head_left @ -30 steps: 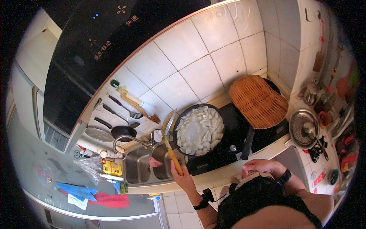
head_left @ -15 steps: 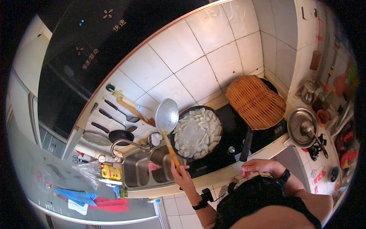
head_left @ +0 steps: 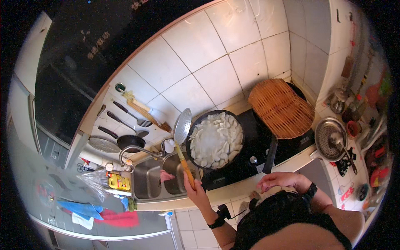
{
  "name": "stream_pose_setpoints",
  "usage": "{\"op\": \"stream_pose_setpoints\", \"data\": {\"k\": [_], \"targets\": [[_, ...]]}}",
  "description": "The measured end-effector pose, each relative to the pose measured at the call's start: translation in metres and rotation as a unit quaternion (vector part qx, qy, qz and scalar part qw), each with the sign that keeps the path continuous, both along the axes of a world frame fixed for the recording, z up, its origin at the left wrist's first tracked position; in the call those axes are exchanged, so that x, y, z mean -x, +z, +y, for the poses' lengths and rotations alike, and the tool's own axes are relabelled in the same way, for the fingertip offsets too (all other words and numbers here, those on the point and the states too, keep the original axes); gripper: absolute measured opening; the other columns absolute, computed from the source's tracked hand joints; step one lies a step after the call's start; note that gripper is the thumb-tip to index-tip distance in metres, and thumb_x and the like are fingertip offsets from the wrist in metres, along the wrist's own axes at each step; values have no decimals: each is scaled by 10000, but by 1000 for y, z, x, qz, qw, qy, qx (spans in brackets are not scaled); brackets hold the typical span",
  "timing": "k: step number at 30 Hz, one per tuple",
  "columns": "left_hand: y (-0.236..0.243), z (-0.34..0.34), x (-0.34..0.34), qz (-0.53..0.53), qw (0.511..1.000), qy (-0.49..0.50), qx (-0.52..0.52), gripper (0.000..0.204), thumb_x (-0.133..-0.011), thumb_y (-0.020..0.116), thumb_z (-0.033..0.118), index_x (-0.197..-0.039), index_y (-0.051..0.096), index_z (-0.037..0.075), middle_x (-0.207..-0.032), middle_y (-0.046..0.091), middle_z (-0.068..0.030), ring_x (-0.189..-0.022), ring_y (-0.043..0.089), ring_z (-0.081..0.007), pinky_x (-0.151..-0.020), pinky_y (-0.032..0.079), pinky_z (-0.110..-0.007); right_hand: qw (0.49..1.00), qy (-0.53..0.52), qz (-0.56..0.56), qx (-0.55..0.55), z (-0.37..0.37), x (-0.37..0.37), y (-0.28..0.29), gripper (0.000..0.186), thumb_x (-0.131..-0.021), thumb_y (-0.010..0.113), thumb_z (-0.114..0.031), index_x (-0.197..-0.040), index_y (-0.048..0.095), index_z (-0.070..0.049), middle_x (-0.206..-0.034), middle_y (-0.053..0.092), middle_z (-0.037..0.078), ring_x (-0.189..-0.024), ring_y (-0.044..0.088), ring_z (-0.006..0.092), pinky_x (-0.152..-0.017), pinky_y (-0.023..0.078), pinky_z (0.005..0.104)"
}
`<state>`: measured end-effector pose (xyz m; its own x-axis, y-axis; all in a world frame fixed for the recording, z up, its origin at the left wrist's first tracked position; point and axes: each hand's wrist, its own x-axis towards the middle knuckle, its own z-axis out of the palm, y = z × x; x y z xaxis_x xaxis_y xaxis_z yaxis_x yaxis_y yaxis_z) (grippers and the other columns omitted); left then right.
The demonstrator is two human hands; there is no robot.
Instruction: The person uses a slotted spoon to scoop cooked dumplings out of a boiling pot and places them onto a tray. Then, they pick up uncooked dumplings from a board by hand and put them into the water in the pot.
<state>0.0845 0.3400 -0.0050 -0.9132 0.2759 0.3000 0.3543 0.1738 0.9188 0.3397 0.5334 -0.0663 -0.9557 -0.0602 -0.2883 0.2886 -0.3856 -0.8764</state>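
Note:
My left hand (head_left: 196, 192) is closed around the bamboo handle of a perforated metal skimmer (head_left: 182, 126). The skimmer's bowl is raised, tilted on edge beside the left rim of a black pan, which holds many pale dumplings (head_left: 214, 139) in cloudy, steaming liquid. My right hand (head_left: 282, 180) hangs in front of the counter edge, near the handle of a second pan (head_left: 271, 156). Its fingers are loosely bent and a little apart, with nothing seen in them. A woven wicker tray (head_left: 283, 108) lies over that second pan.
Left of the stove is a double steel sink (head_left: 146, 179) with a faucet (head_left: 139, 148) and a pink cloth (head_left: 167, 175). A yellow bottle (head_left: 119, 182) stands beyond it. Utensils hang on the tiled wall. To the right sits a steel colander (head_left: 330, 138) with a ladle in it.
The skimmer has shifted slightly left, and its bowl has turned more edge-on. My right hand has moved a little left, its fingers drooping more. The view has tilted slightly.

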Motion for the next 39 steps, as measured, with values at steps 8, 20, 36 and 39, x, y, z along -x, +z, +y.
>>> {"op": "stream_pose_setpoints", "data": {"k": [8, 20, 36, 39], "targets": [[-9, -9, 6, 56, 998, 4, 38, 491, -932, 515, 48, -1418, 455, 81, -1006, 569, -50, -694, 472, -118, -612, 427, -239, 1000, 22, -15, 14, -3, 7, 11, 466, -971, 571, -332, -1290, 545, 6, -1132, 640, 95, -1064, 612, 175, -964, 450, 309], [-31, 13, 38, 131, 986, 5, 100, 473, -914, 520, 20, -1384, 468, 23, -1242, 581, -223, -1034, 594, -364, -881, 467, -370, 999, -9, -36, 11, -4, 6, 29, 437, -977, 564, -317, -1287, 556, -11, -1104, 651, 81, -1047, 615, 156, -966, 456, 297], [-38, 37, 52, 151, 971, 0, 185, 490, -914, 528, 50, -1400, 460, 58, -1257, 585, -204, -1078, 587, -367, -894, 462, -400, 999, -34, 4, -22, 3, -4, 5, 472, -978, 545, -383, -1299, 554, -37, -1117, 651, 76, -1066, 608, 157, -956, 463, 295], [-34, 38, 49, 147, 969, 1, 200, 492, -918, 528, 56, -1405, 458, 64, -1250, 588, -204, -1071, 591, -364, -886, 466, -398, 998, -41, 1, -37, 3, -4, 7, 470, -977, 549, -375, -1302, 550, -35, -1128, 646, 80, -1071, 609, 161, -966, 464, 300]]}}
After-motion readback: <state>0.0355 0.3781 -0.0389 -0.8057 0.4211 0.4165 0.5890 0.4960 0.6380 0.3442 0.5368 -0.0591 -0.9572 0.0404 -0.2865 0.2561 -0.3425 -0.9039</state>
